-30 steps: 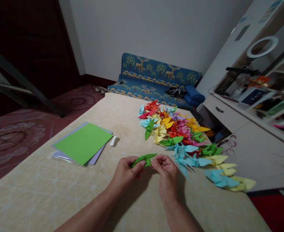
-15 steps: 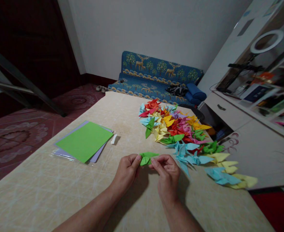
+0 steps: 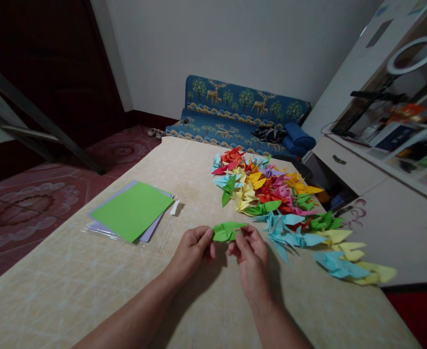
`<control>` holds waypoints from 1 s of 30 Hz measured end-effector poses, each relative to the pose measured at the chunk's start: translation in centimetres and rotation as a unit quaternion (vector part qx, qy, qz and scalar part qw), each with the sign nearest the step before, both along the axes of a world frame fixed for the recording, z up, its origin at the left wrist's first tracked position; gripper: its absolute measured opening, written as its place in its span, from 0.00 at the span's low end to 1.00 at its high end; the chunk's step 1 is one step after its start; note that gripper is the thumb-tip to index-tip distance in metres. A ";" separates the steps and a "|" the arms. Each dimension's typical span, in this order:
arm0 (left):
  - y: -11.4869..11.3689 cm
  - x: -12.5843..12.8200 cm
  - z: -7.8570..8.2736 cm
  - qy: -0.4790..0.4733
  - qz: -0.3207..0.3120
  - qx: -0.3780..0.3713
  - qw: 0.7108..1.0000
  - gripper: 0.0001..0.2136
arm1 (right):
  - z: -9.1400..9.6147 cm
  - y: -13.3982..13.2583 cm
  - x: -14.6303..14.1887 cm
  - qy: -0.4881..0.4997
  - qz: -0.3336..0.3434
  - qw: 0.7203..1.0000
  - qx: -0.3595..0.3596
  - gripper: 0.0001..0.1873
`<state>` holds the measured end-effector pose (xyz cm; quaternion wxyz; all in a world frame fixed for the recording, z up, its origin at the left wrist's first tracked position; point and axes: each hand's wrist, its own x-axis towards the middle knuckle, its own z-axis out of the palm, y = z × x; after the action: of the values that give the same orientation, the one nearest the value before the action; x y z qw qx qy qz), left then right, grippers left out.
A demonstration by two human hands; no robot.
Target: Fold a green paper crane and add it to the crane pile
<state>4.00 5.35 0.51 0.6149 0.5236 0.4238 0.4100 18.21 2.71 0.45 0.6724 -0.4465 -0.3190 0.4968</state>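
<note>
Both of my hands pinch a small folded green paper piece (image 3: 226,231) just above the beige table (image 3: 90,291). My left hand (image 3: 190,252) grips its left end between thumb and fingers. My right hand (image 3: 250,252) grips its right end with curled fingers. A heap of folded paper cranes (image 3: 268,191) in red, yellow, blue, green and pink lies right behind my right hand and trails toward the table's right edge.
A stack of flat sheets with a green sheet on top (image 3: 132,210) lies on a clear sleeve at the left. A small white scrap (image 3: 174,207) sits beside it. A blue patterned sofa (image 3: 242,116) stands beyond the table, a white cabinet (image 3: 381,203) at the right.
The green piece has been turned and flattened between my fingers. My hands have stayed in about the same spot, and the view has shifted slightly.
</note>
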 end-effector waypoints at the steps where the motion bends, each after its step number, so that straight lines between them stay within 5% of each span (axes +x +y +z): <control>1: 0.0 0.0 0.1 -0.012 -0.014 -0.003 1.000 0.24 | 0.0 0.0 0.0 -0.001 0.015 1.000 0.002 0.17; 7: 0.1 0.2 0.1 -0.050 0.033 0.033 0.998 0.16 | 0.0 -0.2 0.1 -0.115 -0.021 0.993 0.010 0.11; 11: 0.3 -0.1 -0.2 0.019 0.135 0.141 0.981 0.12 | 0.2 -0.2 0.0 -0.155 -0.051 0.986 0.012 0.12; 14: 0.3 -0.3 -0.2 0.076 0.141 0.180 0.970 0.09 | 0.2 -0.2 -0.2 -0.158 -0.047 0.986 0.012 0.12; 17: 0.4 -0.2 0.0 0.081 0.119 0.148 0.979 0.10 | 0.2 -0.4 -0.3 -0.163 -0.043 0.986 0.016 0.12; 23: 0.1 -0.4 0.9 -0.070 0.024 0.016 0.997 0.12 | -0.1 -0.7 0.0 -0.127 0.032 0.991 0.025 0.16; 30: -0.2 -0.7 1.5 -0.142 -0.024 -0.040 0.989 0.13 | -0.3 -0.2 0.0 -0.004 0.115 0.992 -0.057 0.22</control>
<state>3.33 5.14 1.97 0.6988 0.4453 0.3357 0.4480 18.18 2.47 0.11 0.5829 -0.4467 -0.3416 0.5865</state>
